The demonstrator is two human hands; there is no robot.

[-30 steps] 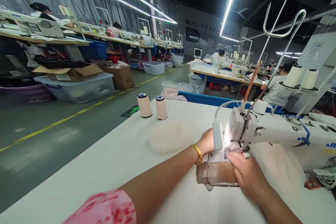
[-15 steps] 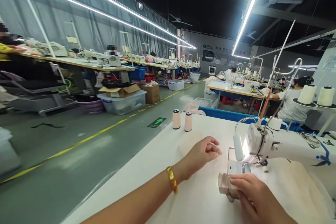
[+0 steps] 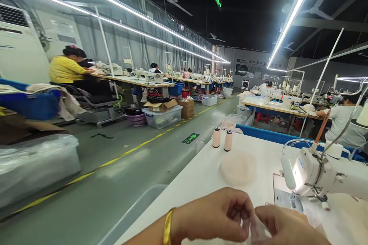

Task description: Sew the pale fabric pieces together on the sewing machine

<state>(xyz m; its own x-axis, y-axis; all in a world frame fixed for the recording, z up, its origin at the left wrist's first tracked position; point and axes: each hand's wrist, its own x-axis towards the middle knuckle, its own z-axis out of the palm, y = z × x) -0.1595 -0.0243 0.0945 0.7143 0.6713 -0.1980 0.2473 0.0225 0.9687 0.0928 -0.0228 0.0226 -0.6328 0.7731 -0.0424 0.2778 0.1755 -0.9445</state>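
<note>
Both hands have come away from the stitching area. The left hand [image 3: 218,214], with a gold bangle [image 3: 168,226] at the wrist, now meets the right hand [image 3: 290,226] over the near part of the bench [image 3: 201,178]. The left hand pinches a sheer piece [image 3: 255,232] between thumb and curled fingers. The right hand adjoins the same piece; its fingertips are largely hidden, so whether it pinches cannot be told. The sheer piece is therefore judged to be under manual handling, apart from the needle.

Surface, left to right: a translucent tub [image 3: 138,212] stands beside the left edge of the bench. Two thread cones [image 3: 216,138] stand upright near the far left corner. A pale disc [image 3: 238,167] lies flat between the cones and the left hand. The sewing machine [image 3: 306,172] stands toward the right edge, its lamp [image 3: 288,173] lit above the metal plate [image 3: 281,195]. Pale fabric [image 3: 346,208] lies beyond it.

Room, left to right: a person in a yellow top [image 3: 66,69] sits at another workstation; a yellow line [image 3: 135,144] and a green arrow sign [image 3: 190,138] mark the floor; blue cloth [image 3: 258,132] borders the far edge; a person in a white top [image 3: 343,120] sits beyond.
</note>
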